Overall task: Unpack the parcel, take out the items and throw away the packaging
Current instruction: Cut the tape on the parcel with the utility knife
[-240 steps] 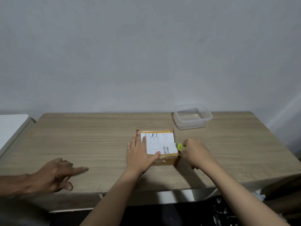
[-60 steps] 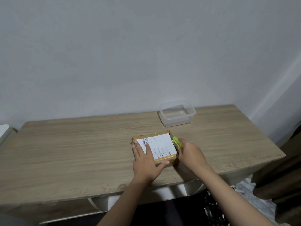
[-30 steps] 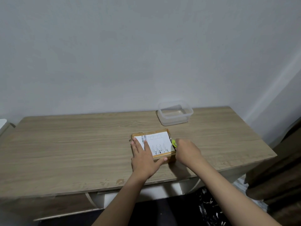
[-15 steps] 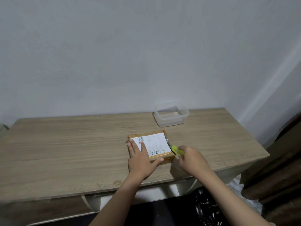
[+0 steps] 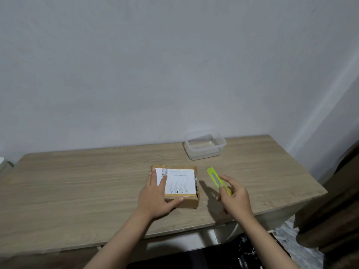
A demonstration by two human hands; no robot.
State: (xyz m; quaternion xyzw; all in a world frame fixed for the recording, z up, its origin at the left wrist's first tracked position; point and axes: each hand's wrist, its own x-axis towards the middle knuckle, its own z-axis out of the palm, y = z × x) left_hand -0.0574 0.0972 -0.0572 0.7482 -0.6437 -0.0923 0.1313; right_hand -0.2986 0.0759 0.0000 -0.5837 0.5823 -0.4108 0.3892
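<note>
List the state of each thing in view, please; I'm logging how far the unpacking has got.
parcel: lid flat, right edge slit and gaping.
shipping label: stuck on top, intact.
utility knife: off the parcel, no blade visible.
plastic container: no lid, looks empty.
left hand: pressed flat on the parcel.
right hand: gripping the knife.
table: holds parcel and container.

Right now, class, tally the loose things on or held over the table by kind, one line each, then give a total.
Parcel: 1
Knife: 1
Plastic tub: 1
Total: 3
</note>
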